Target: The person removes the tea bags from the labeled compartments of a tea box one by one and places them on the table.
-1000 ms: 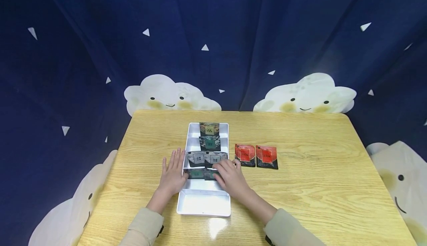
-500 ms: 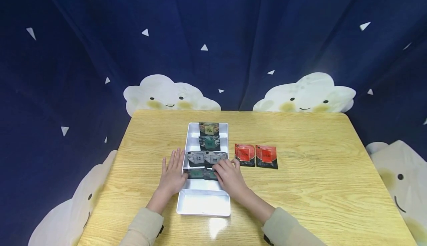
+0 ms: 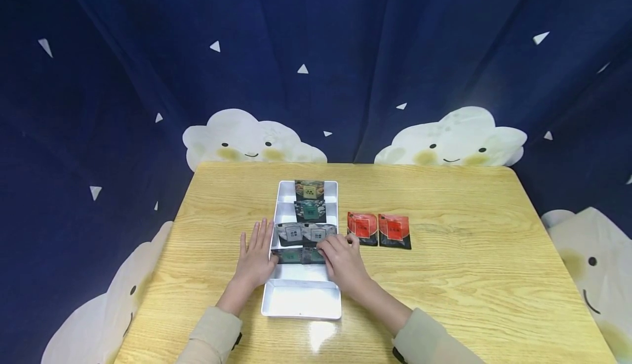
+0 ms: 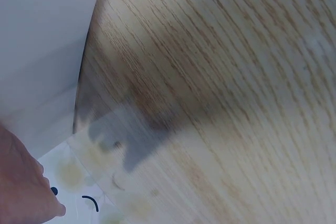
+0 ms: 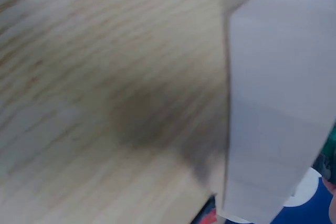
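Under the right hand [image 3: 343,259], one green packet [image 3: 311,256] lies partly hidden.

You can read no word or number for certain. In the white tray [image 3: 302,300], the packets [image 3: 286,256] show you small characters on the farthest one's yellow label [image 3: 309,192], the next one's green label [image 3: 310,211] and the middle pair's grey labels [image 3: 293,234], all illegible; the nearest pair's green labels [image 3: 291,257] are blurred. At right, two red packets [image 3: 362,229] carry framed labels [image 3: 394,230] you cannot decipher either.
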The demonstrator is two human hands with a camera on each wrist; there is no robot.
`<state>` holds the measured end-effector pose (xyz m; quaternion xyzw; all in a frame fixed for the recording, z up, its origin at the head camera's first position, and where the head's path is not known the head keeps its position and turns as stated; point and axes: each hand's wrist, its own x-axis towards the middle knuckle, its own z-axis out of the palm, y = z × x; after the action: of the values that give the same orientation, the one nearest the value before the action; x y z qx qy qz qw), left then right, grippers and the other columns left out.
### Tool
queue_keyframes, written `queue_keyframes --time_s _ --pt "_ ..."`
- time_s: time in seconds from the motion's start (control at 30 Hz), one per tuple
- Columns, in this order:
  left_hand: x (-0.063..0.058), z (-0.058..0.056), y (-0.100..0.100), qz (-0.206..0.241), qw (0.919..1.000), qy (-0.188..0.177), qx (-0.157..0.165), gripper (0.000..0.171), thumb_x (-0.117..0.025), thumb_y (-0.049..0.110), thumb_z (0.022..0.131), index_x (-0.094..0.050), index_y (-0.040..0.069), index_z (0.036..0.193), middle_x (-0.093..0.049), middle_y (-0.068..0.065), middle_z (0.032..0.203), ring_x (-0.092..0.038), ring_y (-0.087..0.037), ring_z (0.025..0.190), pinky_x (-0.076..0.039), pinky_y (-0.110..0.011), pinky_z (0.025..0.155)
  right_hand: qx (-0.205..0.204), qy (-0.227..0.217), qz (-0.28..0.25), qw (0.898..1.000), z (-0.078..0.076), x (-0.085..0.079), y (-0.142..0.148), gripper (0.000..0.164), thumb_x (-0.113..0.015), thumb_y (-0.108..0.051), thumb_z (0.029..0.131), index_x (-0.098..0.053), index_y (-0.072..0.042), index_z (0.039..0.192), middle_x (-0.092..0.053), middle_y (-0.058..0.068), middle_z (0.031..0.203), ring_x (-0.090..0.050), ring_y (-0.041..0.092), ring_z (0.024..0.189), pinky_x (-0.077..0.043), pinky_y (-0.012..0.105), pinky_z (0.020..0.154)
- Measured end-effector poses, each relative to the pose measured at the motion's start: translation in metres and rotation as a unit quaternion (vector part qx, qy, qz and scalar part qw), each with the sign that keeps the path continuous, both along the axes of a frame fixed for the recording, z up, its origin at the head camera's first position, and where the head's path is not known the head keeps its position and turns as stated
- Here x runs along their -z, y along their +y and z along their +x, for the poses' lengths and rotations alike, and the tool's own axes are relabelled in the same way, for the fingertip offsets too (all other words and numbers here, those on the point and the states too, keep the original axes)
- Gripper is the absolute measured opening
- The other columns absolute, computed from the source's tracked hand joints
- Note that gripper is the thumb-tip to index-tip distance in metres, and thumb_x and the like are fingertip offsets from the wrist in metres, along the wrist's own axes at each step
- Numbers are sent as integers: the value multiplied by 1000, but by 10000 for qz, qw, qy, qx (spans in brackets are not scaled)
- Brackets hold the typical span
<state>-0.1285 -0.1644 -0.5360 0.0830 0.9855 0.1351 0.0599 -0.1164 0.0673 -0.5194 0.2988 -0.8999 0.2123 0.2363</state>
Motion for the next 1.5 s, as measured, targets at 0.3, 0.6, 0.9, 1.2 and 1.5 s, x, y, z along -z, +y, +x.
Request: queue_keyframes --time_s 0.3,0.6,0.9,1.2,1.5 --pt "-2 0 0 -25 10000 22 19 80 -49 28 83 -7 7 148 -7 -14 153 -5 -32 139 -1 -54 110 65 90 -518 9986 -5 -32 8 8 -48 -13 88 -55 -12 91 -54 -2 85 -47 17 79 -31 45 79" --pt "0 0 0 45 10000 27 -3 80 -49 28 82 -8 7 148 -8 -14 153 -4 -32 139 -1 -55 110 430 351 -914 9943 -25 -56 47 14 -44 -10 86 -57 -7 90 -54 3 83 -45 21 75 -29 45 77" --pt "-1 1 -1 63 10000 -27 -7 80 -49 28 83 -7 8 148 -4 -12 153 -2 -31 140 0 -54 110 1146 194 -1095 9872 -45 -55 111 10 -50 -2 82 -57 -5 88 -53 8 83 -43 28 77 -23 52 80" --pt "1 0 -1 38 10000 -14 -47 78 -48 27 83 -8 8 148 -6 -13 153 -3 -31 140 0 -53 110 2082 -818 -757 9717 -56 -29 174 8 -49 -2 86 -55 -6 89 -52 13 87 -40 33 83 -18 56 83" --pt "0 0 0 98 9999 -1 -22 80 -49 27 83 -7 8 148 -5 -13 153 -4 -31 140 0 -55 110 2386 -1895 46 9525 -62 2 217 15 -43 -5 89 -55 -5 98 -51 14 93 -39 32 86 -20 54 81"
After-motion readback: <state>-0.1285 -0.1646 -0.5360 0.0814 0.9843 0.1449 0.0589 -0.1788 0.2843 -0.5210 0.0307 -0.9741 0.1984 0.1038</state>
